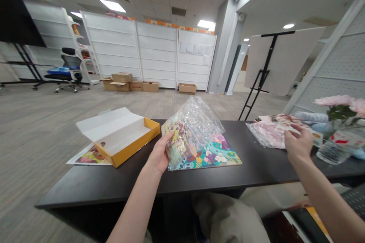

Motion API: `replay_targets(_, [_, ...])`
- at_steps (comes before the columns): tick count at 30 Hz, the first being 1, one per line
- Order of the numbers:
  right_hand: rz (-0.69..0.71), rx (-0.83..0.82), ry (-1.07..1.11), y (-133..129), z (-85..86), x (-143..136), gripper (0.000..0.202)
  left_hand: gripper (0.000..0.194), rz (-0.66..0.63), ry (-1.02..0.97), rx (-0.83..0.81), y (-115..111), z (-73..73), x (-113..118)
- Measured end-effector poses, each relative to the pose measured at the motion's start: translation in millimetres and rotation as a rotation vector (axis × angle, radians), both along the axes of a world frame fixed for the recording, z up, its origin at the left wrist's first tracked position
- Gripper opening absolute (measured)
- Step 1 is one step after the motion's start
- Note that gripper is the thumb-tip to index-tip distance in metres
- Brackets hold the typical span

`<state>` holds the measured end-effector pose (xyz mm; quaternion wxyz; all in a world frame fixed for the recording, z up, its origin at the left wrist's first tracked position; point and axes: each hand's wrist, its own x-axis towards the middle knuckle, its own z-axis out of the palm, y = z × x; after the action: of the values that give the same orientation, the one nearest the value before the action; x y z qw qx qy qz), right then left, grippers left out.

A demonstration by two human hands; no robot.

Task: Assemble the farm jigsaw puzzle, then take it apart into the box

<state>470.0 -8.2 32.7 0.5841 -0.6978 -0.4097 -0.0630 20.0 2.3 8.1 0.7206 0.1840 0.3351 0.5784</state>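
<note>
My left hand [162, 153] grips a clear plastic bag [196, 121] with colourful printed pieces inside, tilted above the table. Beneath the bag lies a flat teal board [222, 153] printed with rabbits and plants, partly covered by it. On the right, my right hand [299, 142] has its fingers closed on a small white printed card [317, 139], partly hidden behind the hand. The hand is over a pink item in clear wrapping [266, 133]. To the left, an open yellow box [134, 145] with a white inside and raised lid rests on a printed sheet [92, 155].
The black table [199, 182] has its near edge by my legs. At its right stand a clear water bottle [336, 148] and pink flowers [339, 100], beside rolled grey fabric [310, 117]. An easel [261, 78] and cardboard boxes [122, 79] stand beyond.
</note>
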Motion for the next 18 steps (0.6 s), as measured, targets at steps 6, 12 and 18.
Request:
replay_targets(6, [0.835, -0.122, 0.107, 13, 46.0, -167, 0.031, 0.04, 0.048, 0.086, 0.07, 1, -11.3, 1])
replay_targets(12, [1.053, -0.537, 0.012, 35, 25.6, -235, 0.026, 0.05, 0.068, 0.156, 0.147, -5, -16.0, -10])
replay_targets(18, [1.352, -0.527, 0.141, 37, 13.2, -244, 0.041, 0.054, 0.018, 0.16, 0.131, -16, -10.9, -16])
